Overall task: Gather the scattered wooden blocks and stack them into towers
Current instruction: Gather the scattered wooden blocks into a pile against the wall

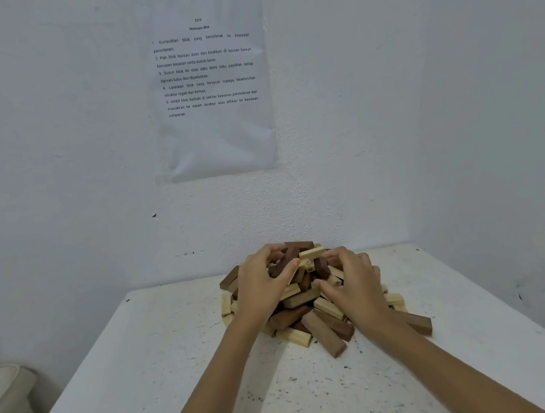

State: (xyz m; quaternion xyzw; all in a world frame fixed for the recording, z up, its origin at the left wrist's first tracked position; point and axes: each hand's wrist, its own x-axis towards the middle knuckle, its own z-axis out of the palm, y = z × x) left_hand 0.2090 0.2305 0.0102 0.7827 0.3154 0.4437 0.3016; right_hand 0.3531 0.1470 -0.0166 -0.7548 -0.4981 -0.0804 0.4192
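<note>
Currently we are working on the pile of blocks (301, 298), which is sitting heaped near the far edge of the table (178, 353), close against the wall (74, 185), with light and dark pieces lying crosswise. Our left hand (262, 285) is curling its fingers round a dark block (288, 258) at the top, thumb pressing from the near side, presumably to lift it clear. Our right hand (356, 285) is arching bent fingers over the right flank, likely bracing the heap against sliding, though we cannot tell whether it is gripping any piece.
</note>
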